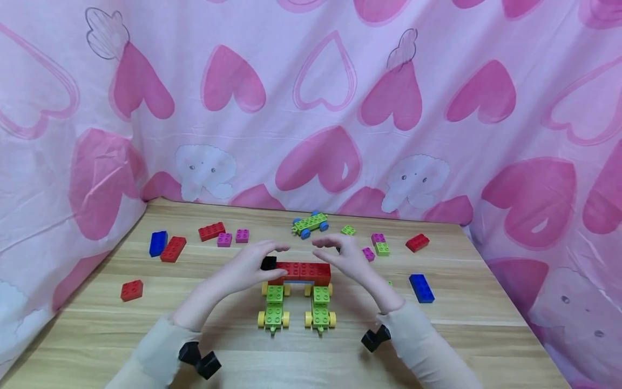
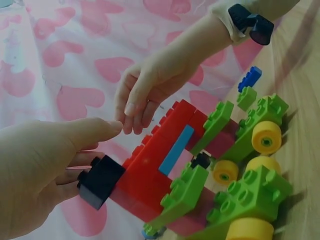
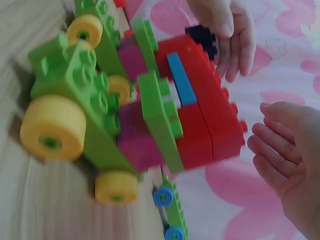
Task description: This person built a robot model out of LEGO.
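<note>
The left hand (image 1: 250,263) is spread, fingers loosely bent, just beside a black plastic studded brick (image 2: 101,181); whether they touch cannot be told. The right hand (image 1: 346,256) is spread too, holding nothing, apart from the bricks. Between and below the hands, a toy-brick structure (image 1: 313,274) stands on the pale wooden desk (image 1: 272,362): red plastic bricks (image 2: 142,182) on top, the black one at the left-hand end, magenta bricks (image 3: 141,147) beneath, then two lime-green bases with yellow wheels (image 3: 53,127). Beyond the hands sits a lime-green car base with blue wheels (image 1: 311,223). Outward of the right hand lies a long blue brick (image 1: 421,288); outward of the left, a small red brick (image 1: 132,290)
</note>
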Available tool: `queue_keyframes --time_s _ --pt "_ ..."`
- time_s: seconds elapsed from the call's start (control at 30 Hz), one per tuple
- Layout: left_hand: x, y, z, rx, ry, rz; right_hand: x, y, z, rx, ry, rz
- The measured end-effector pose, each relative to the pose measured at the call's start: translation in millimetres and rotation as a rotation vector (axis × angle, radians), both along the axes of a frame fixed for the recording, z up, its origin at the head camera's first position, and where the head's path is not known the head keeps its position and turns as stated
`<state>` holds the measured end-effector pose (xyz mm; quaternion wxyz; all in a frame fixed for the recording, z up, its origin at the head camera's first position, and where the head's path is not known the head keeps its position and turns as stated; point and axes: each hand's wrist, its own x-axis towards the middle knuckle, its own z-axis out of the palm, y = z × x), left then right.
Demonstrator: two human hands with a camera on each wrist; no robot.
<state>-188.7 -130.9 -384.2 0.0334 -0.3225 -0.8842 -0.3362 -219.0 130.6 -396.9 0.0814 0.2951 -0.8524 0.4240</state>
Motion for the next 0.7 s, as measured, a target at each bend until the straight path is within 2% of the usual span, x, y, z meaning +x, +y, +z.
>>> queue_keyframes --time_s 0.3,0.53,0.7 --pt "-9.0 14.4 4.8 -0.018 0.027 -0.05 -12.2 25.1 -5.1 0.038 0.012 -0.081" --pt "-15.4 25.0 9.7 -0.039 -0.012 -0.06 -23.5 38.2 -9.8 0.049 -0.039 -0.107" --pt "-20.0 32.8 12.3 -0.059 -0.028 -0.077 -31.8 45.9 -14.9 0.114 -0.07 -0.153"
